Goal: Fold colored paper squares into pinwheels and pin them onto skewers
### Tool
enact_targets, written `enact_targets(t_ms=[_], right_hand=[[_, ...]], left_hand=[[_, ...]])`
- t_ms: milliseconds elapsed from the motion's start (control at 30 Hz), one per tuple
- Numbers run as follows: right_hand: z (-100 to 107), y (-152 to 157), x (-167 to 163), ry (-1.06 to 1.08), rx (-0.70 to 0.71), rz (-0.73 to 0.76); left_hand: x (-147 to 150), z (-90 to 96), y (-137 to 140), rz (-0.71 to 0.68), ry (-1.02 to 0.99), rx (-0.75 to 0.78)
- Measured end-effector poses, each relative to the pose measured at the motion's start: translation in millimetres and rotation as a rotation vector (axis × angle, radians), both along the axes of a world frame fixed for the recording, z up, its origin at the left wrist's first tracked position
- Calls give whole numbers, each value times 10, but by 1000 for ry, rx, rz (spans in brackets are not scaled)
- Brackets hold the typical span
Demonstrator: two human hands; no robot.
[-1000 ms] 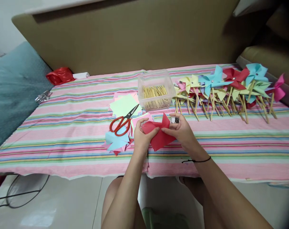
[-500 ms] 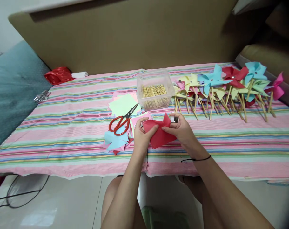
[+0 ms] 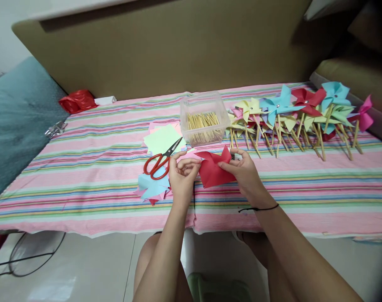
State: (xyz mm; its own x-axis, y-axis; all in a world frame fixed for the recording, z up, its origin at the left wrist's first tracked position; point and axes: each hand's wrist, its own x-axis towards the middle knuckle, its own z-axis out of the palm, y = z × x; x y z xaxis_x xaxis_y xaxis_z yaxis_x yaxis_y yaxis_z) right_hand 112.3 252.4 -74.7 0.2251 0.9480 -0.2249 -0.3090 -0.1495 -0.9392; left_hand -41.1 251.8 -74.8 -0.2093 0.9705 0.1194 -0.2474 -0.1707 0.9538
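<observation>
Between my hands is a sheet of red paper [image 3: 214, 173], partly folded into a pinwheel, with its points curled toward the middle. My right hand [image 3: 246, 170] grips its right side, the thumb pressing on the folded centre. The thumb and forefinger of my left hand [image 3: 184, 178] are pinched at the paper's left edge. Left of that hand lie red-handled scissors [image 3: 161, 161], their blades over a stack of coloured paper squares [image 3: 161, 138]. Cut blue and pink paper pieces [image 3: 152, 184] are piled just below the scissors.
A clear plastic box [image 3: 205, 136] of short wooden sticks stands beyond my hands. Several finished paper pinwheels [image 3: 279, 107] on sticks lie along the right. A red plastic bag [image 3: 77, 102] and a white roll [image 3: 105, 100] sit at the back left of the striped cloth [image 3: 93, 188].
My left thumb has slid from the paper's middle out to its left edge. The paper has opened flatter and shifted slightly right, while my right hand keeps its grip.
</observation>
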Motion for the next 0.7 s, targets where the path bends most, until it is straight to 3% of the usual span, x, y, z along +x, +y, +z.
enact_targets(t_ms=[233, 433, 700], right_hand=[[41, 0, -7, 34, 14, -8], [56, -6, -13, 44, 24, 44], [62, -8, -11, 22, 62, 121]], left_hand=[[43, 8, -48, -146, 39, 7], [82, -6, -29, -129, -62, -46], [113, -27, -41, -194, -240, -299]])
